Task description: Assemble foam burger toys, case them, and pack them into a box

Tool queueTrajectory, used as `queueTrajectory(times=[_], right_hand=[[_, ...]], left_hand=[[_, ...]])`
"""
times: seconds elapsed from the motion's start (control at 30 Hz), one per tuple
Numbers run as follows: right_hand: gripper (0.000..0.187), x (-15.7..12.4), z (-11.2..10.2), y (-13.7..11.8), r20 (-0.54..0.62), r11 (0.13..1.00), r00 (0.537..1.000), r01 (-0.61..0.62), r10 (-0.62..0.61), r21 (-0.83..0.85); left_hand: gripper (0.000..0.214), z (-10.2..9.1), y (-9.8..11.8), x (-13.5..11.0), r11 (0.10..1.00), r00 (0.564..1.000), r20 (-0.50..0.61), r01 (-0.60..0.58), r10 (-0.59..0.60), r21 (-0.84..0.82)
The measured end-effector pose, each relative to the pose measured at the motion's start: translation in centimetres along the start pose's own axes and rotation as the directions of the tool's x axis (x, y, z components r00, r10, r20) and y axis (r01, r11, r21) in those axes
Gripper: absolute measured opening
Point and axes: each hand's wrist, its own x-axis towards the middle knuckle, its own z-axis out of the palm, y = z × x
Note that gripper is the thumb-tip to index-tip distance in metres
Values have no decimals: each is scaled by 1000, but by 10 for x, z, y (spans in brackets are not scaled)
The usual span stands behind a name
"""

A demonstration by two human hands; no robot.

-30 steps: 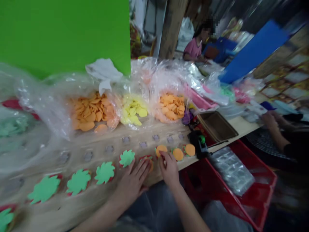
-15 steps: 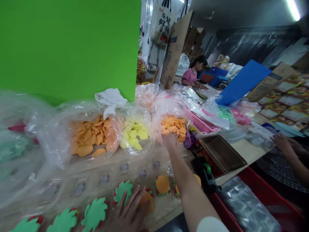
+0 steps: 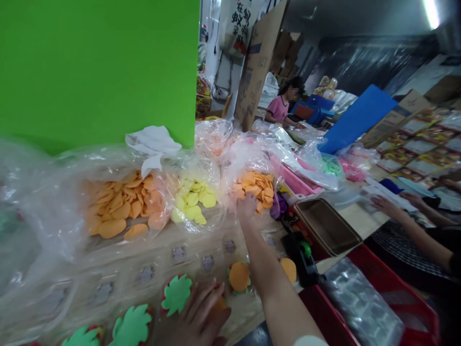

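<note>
My right hand [image 3: 246,205] reaches far forward into a clear plastic bag of orange foam discs [image 3: 256,185]; its fingers are curled at the pile, and whether they hold a disc is hidden. My left hand [image 3: 199,317] lies flat with fingers spread on the wooden board [image 3: 118,283] at the near edge, pressing on an orange disc. Green leaf-shaped foam pieces [image 3: 176,293] lie in a row to its left. Another orange disc on a green piece [image 3: 239,277] sits just to its right.
Bags of orange foam pieces [image 3: 118,204] and yellow foam pieces [image 3: 192,199] stand along the back. A brown tray [image 3: 327,226], a black tape dispenser [image 3: 302,259] and a red crate [image 3: 374,298] lie right. Another person's hands [image 3: 387,205] work at far right; a seated person [image 3: 279,106] is beyond.
My right hand left the row of discs at the near edge and stretched forward into the bag of orange discs. My left hand stayed flat on the board. The view tilted up.
</note>
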Motion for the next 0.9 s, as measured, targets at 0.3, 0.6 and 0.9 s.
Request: queueTrajectory(times=[0.3, 0.6, 0.9], right_hand=[[27, 6, -4, 6, 114, 951, 988, -135, 107, 277], [23, 0, -93, 6, 328, 643, 942, -291, 66, 708], [22, -196, -140, -33, 286, 568, 938, -128, -198, 813]], left_hand=[[39, -12, 4, -1, 980, 995, -5, 101, -104, -170], [23, -44, -11, 43, 113, 725, 324, 483, -608, -868], [46, -31, -8, 89, -940, 671, 683, -64, -289, -335]])
